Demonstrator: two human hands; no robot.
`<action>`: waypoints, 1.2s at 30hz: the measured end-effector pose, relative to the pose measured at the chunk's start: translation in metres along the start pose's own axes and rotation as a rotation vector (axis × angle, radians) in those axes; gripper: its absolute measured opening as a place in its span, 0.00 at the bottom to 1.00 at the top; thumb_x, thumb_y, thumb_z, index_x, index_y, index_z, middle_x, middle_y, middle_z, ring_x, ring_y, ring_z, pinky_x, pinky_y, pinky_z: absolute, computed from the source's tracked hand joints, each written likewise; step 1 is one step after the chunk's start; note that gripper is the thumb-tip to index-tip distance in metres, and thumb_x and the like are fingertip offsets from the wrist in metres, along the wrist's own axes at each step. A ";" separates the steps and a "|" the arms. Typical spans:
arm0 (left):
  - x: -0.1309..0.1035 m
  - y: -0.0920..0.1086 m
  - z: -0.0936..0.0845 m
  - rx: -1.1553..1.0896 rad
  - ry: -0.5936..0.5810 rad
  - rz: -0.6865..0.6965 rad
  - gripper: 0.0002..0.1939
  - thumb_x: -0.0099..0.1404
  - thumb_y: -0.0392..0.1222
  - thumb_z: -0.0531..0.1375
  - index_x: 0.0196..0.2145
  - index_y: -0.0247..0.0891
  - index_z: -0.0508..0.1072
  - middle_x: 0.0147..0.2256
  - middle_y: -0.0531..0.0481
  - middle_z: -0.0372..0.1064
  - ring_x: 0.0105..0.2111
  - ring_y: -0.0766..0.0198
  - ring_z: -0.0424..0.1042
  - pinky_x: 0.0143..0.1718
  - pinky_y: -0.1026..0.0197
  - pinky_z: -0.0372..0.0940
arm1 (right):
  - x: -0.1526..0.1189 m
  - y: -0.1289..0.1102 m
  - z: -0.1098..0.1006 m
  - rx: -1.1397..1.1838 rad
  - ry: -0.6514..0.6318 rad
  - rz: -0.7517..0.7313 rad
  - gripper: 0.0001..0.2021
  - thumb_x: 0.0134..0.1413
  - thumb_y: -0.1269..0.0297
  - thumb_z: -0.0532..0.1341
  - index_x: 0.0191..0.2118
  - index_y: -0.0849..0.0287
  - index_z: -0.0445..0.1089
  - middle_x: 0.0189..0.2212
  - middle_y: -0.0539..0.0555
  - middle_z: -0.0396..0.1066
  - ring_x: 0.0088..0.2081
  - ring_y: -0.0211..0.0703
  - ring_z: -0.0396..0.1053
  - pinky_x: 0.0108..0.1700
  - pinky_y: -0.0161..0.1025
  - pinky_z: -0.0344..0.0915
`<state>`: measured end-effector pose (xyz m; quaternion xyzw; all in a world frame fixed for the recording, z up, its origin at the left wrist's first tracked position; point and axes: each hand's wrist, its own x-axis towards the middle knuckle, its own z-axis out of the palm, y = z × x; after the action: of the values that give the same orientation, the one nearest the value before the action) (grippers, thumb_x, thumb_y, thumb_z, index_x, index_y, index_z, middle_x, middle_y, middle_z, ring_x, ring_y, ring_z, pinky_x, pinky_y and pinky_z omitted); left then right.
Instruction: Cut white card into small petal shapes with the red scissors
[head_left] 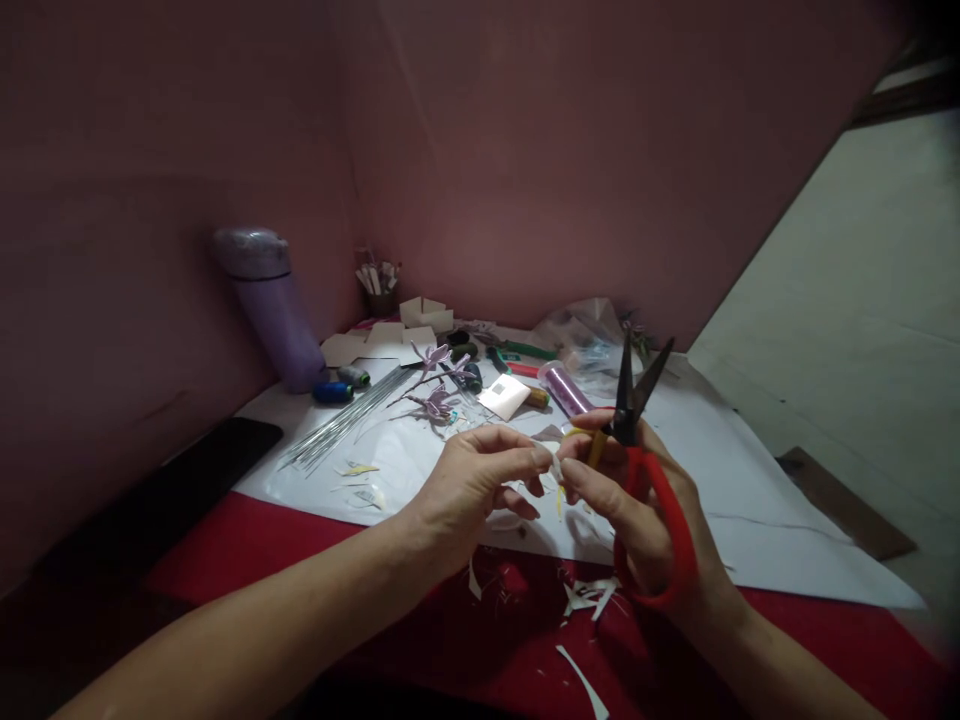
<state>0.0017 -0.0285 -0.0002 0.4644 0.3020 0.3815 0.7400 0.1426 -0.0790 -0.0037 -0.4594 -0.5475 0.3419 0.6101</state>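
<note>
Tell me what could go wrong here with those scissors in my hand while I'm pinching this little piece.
1. The red-handled scissors hang from your right hand with blades open and pointing up, so a slip could nick your left hand close by.
2. The small pale piece pinched between both hands' fingertips could tear or drop among the paper scraps on the red cloth.

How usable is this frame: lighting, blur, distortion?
Head view: dim, with a pinkish cast; the far clutter is soft. The right hand, red scissors and left hand read clearly. Wide-angle bending shows at the white sheet edges, and the corners darken.
</note>
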 end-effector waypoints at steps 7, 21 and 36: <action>-0.002 -0.005 0.003 -0.004 -0.004 0.011 0.07 0.51 0.38 0.65 0.24 0.33 0.71 0.24 0.52 0.66 0.22 0.71 0.64 0.21 0.68 0.61 | -0.003 -0.002 0.001 -0.062 0.028 -0.021 0.12 0.49 0.64 0.64 0.38 0.56 0.62 0.24 0.46 0.65 0.24 0.36 0.65 0.27 0.34 0.62; 0.000 -0.007 0.002 -0.078 0.060 0.005 0.07 0.51 0.36 0.65 0.25 0.32 0.70 0.25 0.50 0.68 0.23 0.69 0.67 0.22 0.68 0.61 | -0.002 0.000 0.005 0.017 0.083 0.064 0.13 0.46 0.67 0.64 0.40 0.57 0.63 0.24 0.47 0.68 0.23 0.37 0.69 0.26 0.35 0.66; -0.002 -0.012 0.005 -0.041 0.065 -0.006 0.08 0.51 0.38 0.65 0.25 0.33 0.70 0.23 0.51 0.66 0.21 0.71 0.64 0.21 0.68 0.61 | -0.005 0.006 0.004 -0.110 0.095 -0.088 0.12 0.50 0.68 0.63 0.41 0.55 0.63 0.25 0.46 0.67 0.25 0.35 0.66 0.26 0.32 0.63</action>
<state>0.0081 -0.0354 -0.0090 0.4355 0.3193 0.4004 0.7403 0.1384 -0.0811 -0.0112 -0.4834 -0.5555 0.2623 0.6237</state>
